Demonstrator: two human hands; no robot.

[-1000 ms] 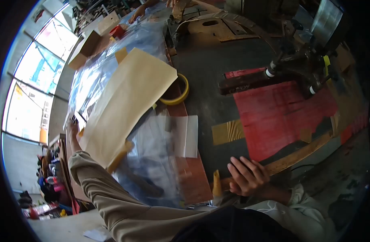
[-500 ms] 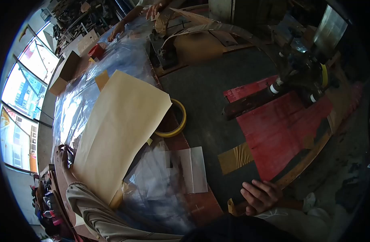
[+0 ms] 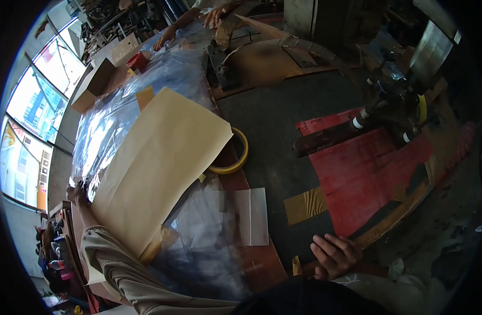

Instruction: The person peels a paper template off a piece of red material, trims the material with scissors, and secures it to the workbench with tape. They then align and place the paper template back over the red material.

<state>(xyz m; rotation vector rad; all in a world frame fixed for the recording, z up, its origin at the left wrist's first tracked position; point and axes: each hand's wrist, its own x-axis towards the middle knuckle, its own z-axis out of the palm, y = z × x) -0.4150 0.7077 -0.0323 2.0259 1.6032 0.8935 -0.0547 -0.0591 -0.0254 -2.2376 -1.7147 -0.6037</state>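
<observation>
At the far left, my left hand [image 3: 79,193] is at the edge of the plastic-covered table, fingers closed around something small and dark that I cannot make out. Beside it lies a large tan paper sheet [image 3: 159,163]. Clear plastic film [image 3: 199,231] lies under and beside this sheet. A yellow tape roll [image 3: 243,157] touches the sheet's right side. My right hand [image 3: 335,256] rests near the front edge of the dark board, palm partly up, fingers loosely apart and nothing in them. Beyond it are a brown tape strip [image 3: 306,206] and a red sheet [image 3: 364,176].
A dark machine arm [image 3: 327,139] with a metal post reaches over the red sheet. A co-worker's hands [image 3: 215,17] are at the far end. An open cardboard box [image 3: 94,86] and a red tape roll [image 3: 137,62] stand at the far left.
Over the last second the whole view has shifted. My left hand has stayed by the table's left edge, its fingers moving around the small thing. My right hand remains near the front edge.
</observation>
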